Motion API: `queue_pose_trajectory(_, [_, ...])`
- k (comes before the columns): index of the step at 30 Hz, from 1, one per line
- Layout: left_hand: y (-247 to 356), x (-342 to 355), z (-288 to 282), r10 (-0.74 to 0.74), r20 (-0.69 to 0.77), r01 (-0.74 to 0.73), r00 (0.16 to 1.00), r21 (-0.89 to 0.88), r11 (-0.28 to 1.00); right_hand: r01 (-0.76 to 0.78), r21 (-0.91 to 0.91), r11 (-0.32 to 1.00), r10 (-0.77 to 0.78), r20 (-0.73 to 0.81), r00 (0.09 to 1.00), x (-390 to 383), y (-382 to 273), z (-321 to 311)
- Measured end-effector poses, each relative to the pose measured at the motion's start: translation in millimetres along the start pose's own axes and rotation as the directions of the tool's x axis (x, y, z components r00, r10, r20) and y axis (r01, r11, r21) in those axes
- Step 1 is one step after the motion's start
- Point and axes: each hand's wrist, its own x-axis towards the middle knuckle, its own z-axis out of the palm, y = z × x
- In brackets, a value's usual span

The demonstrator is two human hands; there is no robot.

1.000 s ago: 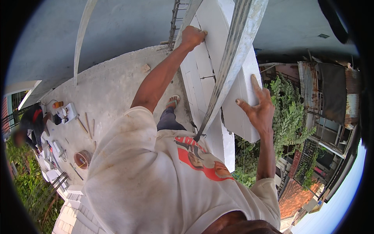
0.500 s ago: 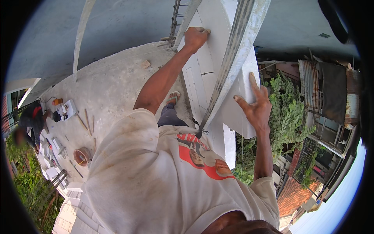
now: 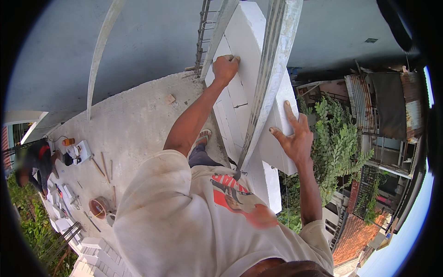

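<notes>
A large white block point(image 3: 244, 44) lies along the top of a wall of white blocks point(image 3: 236, 95). My left hand point(image 3: 226, 68) is closed at the block's left side, with its fingers curled and their undersides hidden. On the right, my right hand point(image 3: 296, 141) rests against the block's outer side. Its thumb and fingers are spread apart. Between my hands a grey metal post point(image 3: 272, 76) slants up in front of the wall and covers part of the block.
Left of the wall lies a concrete floor point(image 3: 143, 111) with a bucket point(image 3: 98, 207), wooden sticks point(image 3: 98, 167) and an orange tool point(image 3: 68, 141). Another person point(image 3: 39, 159) bends at far left. White blocks point(image 3: 99, 256) are stacked lower left. Leafy branches point(image 3: 339, 147) stand beyond the wall.
The whole view has shifted, so the wall and both hands sit lower and slightly further left in it. Against the block, both hands appear to keep their places.
</notes>
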Motion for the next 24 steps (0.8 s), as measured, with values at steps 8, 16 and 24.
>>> queue_pose_trajectory(8, [-13.4, 4.4, 0.9, 0.078, 0.040, -0.077, 0.996, -0.017, 0.997, 0.034, -0.043, 0.999, -0.035, -0.027, 0.999, -2.5, 3.0, 1.5])
queue_pose_trajectory(16, [-118.0, -23.4, -21.7, -0.070, -0.001, 0.069, 0.998, -0.202, 0.977, 0.034, 0.081, 0.996, -0.034, 0.001, 0.999, -16.3, -9.6, -22.1])
queue_pose_trajectory(24, [-311.4, -225.9, -135.3, -0.573, 0.383, 0.327, 0.725, 0.540, 0.775, 0.183, 0.191, 0.964, -0.107, -0.349, 0.931, -155.1, -55.8, -11.7])
